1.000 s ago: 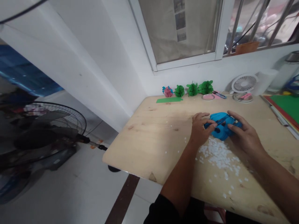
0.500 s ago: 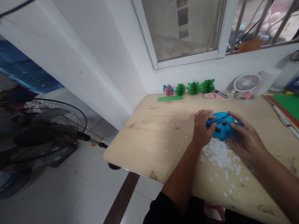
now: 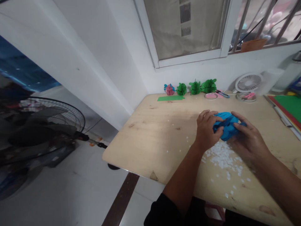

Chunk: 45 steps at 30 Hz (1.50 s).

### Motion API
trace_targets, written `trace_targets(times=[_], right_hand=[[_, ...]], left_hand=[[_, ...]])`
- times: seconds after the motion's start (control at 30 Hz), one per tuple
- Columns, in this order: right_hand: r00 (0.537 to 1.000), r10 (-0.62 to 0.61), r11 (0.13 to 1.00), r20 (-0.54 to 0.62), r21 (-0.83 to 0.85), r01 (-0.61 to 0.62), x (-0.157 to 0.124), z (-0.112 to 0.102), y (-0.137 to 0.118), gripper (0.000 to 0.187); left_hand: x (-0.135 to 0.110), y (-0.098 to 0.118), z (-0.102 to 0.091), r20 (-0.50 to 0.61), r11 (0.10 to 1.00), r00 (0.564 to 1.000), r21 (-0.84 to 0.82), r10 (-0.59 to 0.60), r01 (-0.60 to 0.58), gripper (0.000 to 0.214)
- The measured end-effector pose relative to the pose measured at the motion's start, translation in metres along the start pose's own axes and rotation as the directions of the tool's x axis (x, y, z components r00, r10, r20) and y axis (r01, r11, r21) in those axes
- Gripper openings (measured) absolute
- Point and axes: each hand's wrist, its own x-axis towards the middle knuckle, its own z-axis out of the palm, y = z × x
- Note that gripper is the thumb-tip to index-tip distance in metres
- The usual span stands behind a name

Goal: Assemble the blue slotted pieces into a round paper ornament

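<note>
A blue paper craft piece [image 3: 226,126] is held between both hands above the wooden table [image 3: 160,138]. My left hand [image 3: 208,129] grips its left side, thumb and fingers curled onto it. My right hand [image 3: 248,138] closes on its right side, fingers wrapped over the top. Just below the hands lies a heap of small white paper scraps [image 3: 222,157].
Against the wall stand a pink paper ball [image 3: 169,89] and three green paper balls [image 3: 195,88], with a green paper strip [image 3: 171,98] in front. A small white desk fan [image 3: 248,83], tape rolls, and coloured paper sheets [image 3: 290,108] lie right. A floor fan [image 3: 42,125] stands left.
Both hands have pressed closer together on the blue piece, covering more of it. The view has shifted slightly.
</note>
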Motion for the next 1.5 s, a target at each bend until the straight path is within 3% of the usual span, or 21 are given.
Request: trace_targets(times=[0.3,0.8,1.03,1.5], right_hand=[[1.000,-0.024,0.999,-0.018,-0.041,0.023,0.000,0.001,0.004,0.066],[0.998,-0.068,0.994,-0.018,-0.087,0.066,-0.001,0.004,0.003,0.066],[0.999,-0.052,0.995,0.002,-0.081,0.052,0.001,0.001,0.002,0.064],[1.000,0.014,0.998,-0.020,-0.053,-0.015,0.003,-0.002,-0.004,0.060]], left_hand=[[-0.002,-0.002,0.003,-0.016,1.000,1.000,0.020,0.003,-0.003,0.020],[-0.001,-0.002,0.001,0.063,0.997,0.996,0.048,-0.066,0.063,0.012],[0.004,-0.008,-0.010,0.150,0.986,0.979,-0.069,-0.141,0.152,0.012],[0.006,-0.013,-0.018,0.206,0.968,0.971,-0.190,-0.123,0.163,0.013]])
